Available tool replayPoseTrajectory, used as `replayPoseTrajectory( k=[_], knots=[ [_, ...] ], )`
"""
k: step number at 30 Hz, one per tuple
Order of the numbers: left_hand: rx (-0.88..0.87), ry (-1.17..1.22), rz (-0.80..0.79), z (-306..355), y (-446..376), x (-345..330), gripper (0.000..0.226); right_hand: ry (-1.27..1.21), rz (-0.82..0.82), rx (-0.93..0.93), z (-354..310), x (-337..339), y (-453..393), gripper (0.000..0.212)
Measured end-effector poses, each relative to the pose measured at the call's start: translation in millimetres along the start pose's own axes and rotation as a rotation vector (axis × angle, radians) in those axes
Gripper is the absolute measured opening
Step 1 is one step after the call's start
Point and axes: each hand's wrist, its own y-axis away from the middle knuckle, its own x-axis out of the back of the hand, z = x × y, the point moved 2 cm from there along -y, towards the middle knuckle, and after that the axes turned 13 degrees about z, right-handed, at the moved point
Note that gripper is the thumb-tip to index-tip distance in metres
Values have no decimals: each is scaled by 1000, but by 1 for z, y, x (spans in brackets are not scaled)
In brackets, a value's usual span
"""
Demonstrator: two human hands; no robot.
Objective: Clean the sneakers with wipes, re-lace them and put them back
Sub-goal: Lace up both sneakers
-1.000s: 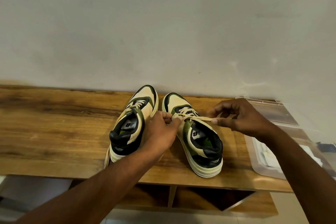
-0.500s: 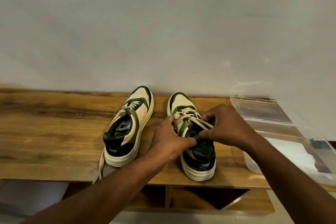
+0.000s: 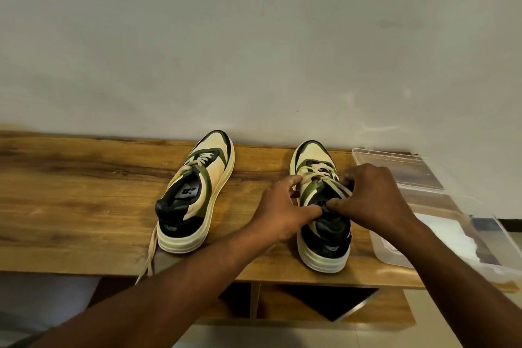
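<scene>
Sneakers in cream, green and black stand on the wooden table (image 3: 84, 206), toes toward the pale wall (image 3: 254, 37) and well apart from each other. At the right sneaker (image 3: 324, 240) both hands work the cream lace (image 3: 343, 192): the left hand (image 3: 285, 206) pinches a strand at the sneaker's left edge with curled fingers, its thumb reaching across the collar, and the right hand (image 3: 372, 198) curls over the tongue, gripping the lace on its side, thumb tip meeting the left thumb. The left sneaker (image 3: 195, 192) stands untouched, its loose lace end (image 3: 148, 254) trailing past the heel and over the table's front edge. A clear plastic box (image 3: 440, 206) sits just beside the right sneaker, something white inside it.
</scene>
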Motion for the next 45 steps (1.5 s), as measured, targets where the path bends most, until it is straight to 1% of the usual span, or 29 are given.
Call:
replayPoseTrajectory(
  k=[3,6,8,10,11,12,15,18,20,22,24,27,30,32,36,38,41,43,45],
  knots=[
    [-23,-19,20,-3,-1,-2,83,28,-24,-5,1,0,-2,33],
    [-73,-34,70,-2,3,1,74,63,-60,-15,-1,0,-6,41],
    [-128,-41,154,-1,5,9,65,31,-20,-44,-5,3,-10,57],
    [-184,-30,228,5,4,23,56,12,-1,-39,-11,4,-14,81],
    [-214,-29,253,8,3,30,53,17,-12,-13,-17,3,-15,88],
    [-246,-34,274,12,2,38,51,15,-27,17,-23,0,-17,90],
    [-330,-45,319,25,0,60,46,-90,-29,42,-44,-9,-18,78],
    [-367,-57,369,32,-2,85,46,-229,68,65,-69,-15,-14,60],
    [-365,-58,438,31,-5,107,45,-312,108,77,-84,-24,-10,49],
    [-330,-47,510,26,-10,130,43,-392,104,70,-99,-34,-8,42],
    [-286,-42,566,19,-16,152,42,-429,89,71,-116,-46,-7,39],
    [-246,-116,612,4,-23,180,44,-442,77,64,-134,-65,-6,37],
    [-161,-216,582,-14,-29,196,49,-448,48,46,-148,-84,-3,37],
    [-80,-246,553,-26,-31,201,55,-440,50,53,-156,-95,0,44],
    [85,-172,476,-44,-33,204,75,-372,55,50,-169,-113,4,64],
    [163,-125,426,-53,-33,204,78,-359,34,38,-173,-118,6,67],
    [223,-107,357,-62,-31,206,64,-356,33,30,-178,-122,7,59],
    [212,-119,340,-66,-29,206,53,-357,46,23,-180,-124,8,55],
    [184,-148,357,-67,-28,206,46,-359,53,18,-181,-124,8,53]
  ],
)
